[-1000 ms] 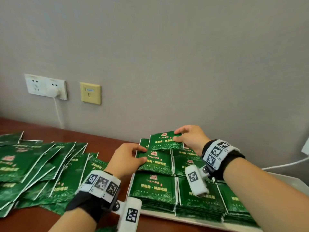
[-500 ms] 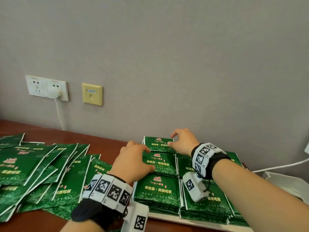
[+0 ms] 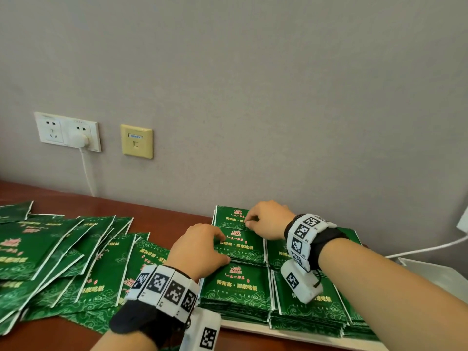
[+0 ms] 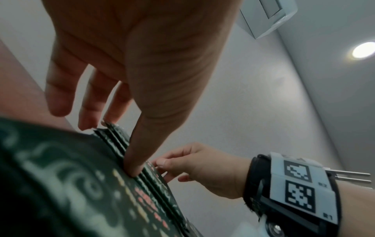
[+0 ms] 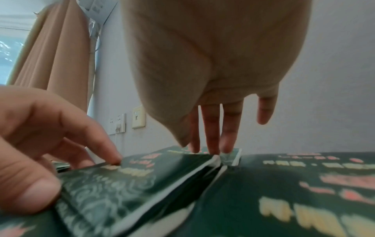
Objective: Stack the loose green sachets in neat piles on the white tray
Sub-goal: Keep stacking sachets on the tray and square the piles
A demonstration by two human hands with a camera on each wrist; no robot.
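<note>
Several neat piles of green sachets fill the white tray (image 3: pixel 291 334). My right hand (image 3: pixel 249 220) reaches to the far left pile (image 3: pixel 229 215) and presses its top sachet with straight fingertips (image 5: pixel 211 149). My left hand (image 3: pixel 221 247) spans the middle pile (image 3: pixel 244 248) of that column: its thumb (image 4: pixel 131 168) pushes against the near edge, and its fingers touch the far corner. Neither hand lifts a sachet. A heap of loose sachets (image 3: pixel 63 262) lies on the table left of the tray.
The grey wall stands just behind the tray. It carries a white double socket (image 3: pixel 67 131) with a plug and cable (image 3: pixel 87 173), and a yellow plate (image 3: pixel 136 141). A white cable (image 3: pixel 417 249) and a white object (image 3: pixel 430 272) lie to the right. Brown tabletop (image 3: pixel 164 219) shows between heap and tray.
My right hand has lowered the sachet it held above the far pile onto that pile and now presses it flat. My left hand has settled over the middle pile.
</note>
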